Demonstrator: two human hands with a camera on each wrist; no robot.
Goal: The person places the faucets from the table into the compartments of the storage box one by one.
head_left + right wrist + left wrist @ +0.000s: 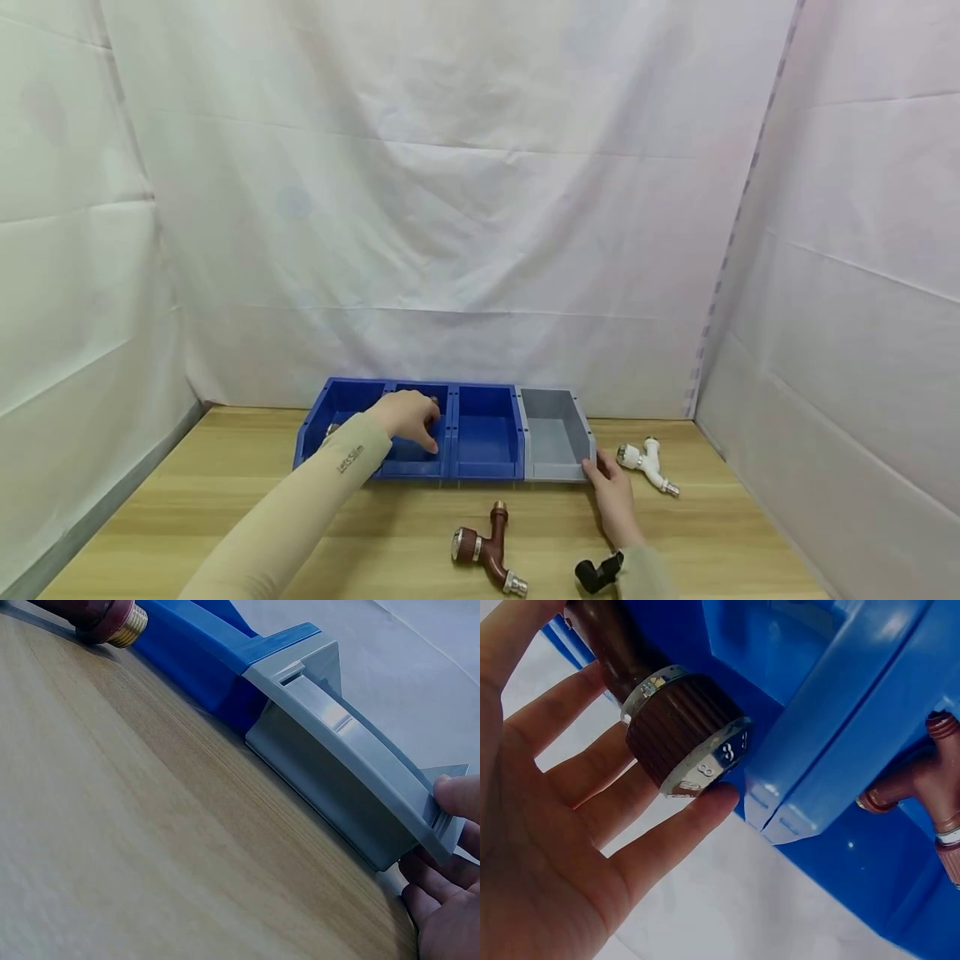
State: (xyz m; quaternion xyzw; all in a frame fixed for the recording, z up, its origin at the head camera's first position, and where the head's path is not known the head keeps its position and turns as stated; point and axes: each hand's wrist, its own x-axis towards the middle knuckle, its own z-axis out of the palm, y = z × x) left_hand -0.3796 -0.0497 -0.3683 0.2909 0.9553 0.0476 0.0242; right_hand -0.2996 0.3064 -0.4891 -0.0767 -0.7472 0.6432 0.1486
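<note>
The left hand [405,414] reaches into the second blue bin [411,469] from the left, a little left of the frame's centre in the head view; its thumb and fingers lie around a dark brown tap [686,731], whose ribbed handle with a silvery cap sits near the middle of the left wrist view, the lowest fingertip at the edge of that cap; how firmly it is held I cannot tell; at the right edge of the same view a reddish-brown tap [930,776] lies in the neighbouring blue bin; the right hand [615,496], well apart from the left, pinches the front right corner of the grey bin [558,450], the thumb on its rim and the other fingers below, as the right edge of the right wrist view shows; the grey bin closes the right end of the row, right of three blue ones; at the lower centre of the head view a brown tap [491,550] lies on the wooden table [712,533], and a white tap [650,468] lies just right of the right hand; a black angled object [600,573] shows beside the right wrist at the lower right; the left sleeve [300,508] is pale green with dark lettering; white cloth [450,233] fills the upper frame.
</note>
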